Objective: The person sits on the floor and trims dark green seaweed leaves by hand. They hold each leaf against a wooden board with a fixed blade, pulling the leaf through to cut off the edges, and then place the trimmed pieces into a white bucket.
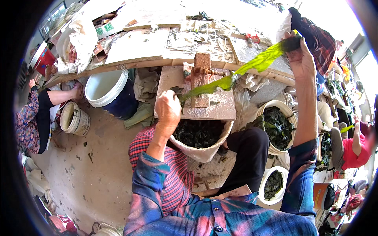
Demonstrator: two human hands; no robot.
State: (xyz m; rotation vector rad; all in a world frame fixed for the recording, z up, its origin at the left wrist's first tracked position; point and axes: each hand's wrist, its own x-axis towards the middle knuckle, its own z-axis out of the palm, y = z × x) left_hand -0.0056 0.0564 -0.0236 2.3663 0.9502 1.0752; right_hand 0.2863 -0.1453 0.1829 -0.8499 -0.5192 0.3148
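A long, translucent green strip of kelp (260,62) stretches slantwise between my two hands. My right hand (304,56) is raised at the upper right and grips its darker, bunched end. Lower down, my left hand (169,107) is closed at the other end; its fingertips are partly hidden. The strip passes in front of a rusty metal post (201,66) with a bolt through it. That post stands on a board (168,79) dusted with white grains. Below the board's near edge, dark kelp (198,134) fills a lined tub (203,155) between my knees.
A worktable (138,47) littered with scraps spans the front. At right stand a bucket (276,152) and a smaller white pail (262,191), both holding kelp. Left are a large bucket (118,101) and a small pail (84,124). People sit on both sides.
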